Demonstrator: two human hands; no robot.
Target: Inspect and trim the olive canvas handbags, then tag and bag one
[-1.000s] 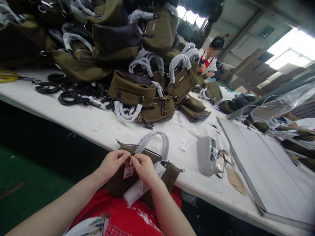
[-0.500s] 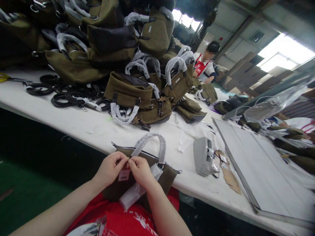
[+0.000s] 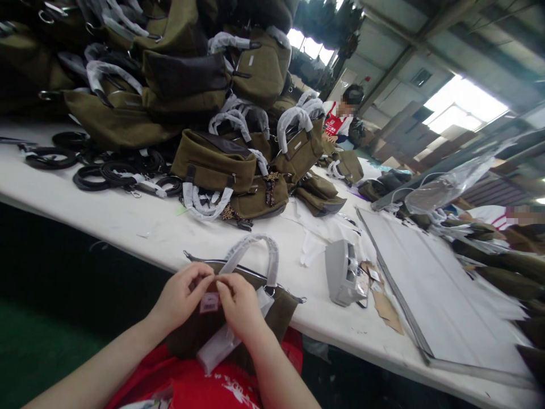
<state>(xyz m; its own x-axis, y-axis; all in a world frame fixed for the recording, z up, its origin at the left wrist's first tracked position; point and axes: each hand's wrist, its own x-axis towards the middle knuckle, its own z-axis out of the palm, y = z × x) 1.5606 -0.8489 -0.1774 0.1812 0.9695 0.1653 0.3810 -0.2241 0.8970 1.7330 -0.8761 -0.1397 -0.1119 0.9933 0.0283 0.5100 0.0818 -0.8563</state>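
An olive bag (image 3: pixel 281 315) with a zipped top and a wrapped white handle (image 3: pixel 272 255) leans at the table's near edge, against the red apron (image 3: pixel 200 386). My left hand (image 3: pixel 183 292) and my right hand (image 3: pixel 238 301) meet fingertip to fingertip over the bag's front, just below the zip. Both are closed in a pinch; what lies between the fingertips is too small to make out. A small pinkish tag (image 3: pixel 209 303) with a barcode hangs just under the fingers. A wrapped white strip (image 3: pixel 219 346) crosses the bag's front below my right hand.
Olive bags (image 3: pixel 213 159) are piled along the back left, with coiled black straps (image 3: pixel 119 172) beside them. A grey dispenser-like device (image 3: pixel 340 272) and brown card pieces (image 3: pixel 386 311) lie right of the bag. Farther right is a large pale board (image 3: pixel 438 284). A person (image 3: pixel 339 116) works behind.
The whole view has shifted slightly, so the table and bags appear a little farther left. Both hands stay together at the bag, their fingertips still pinched.
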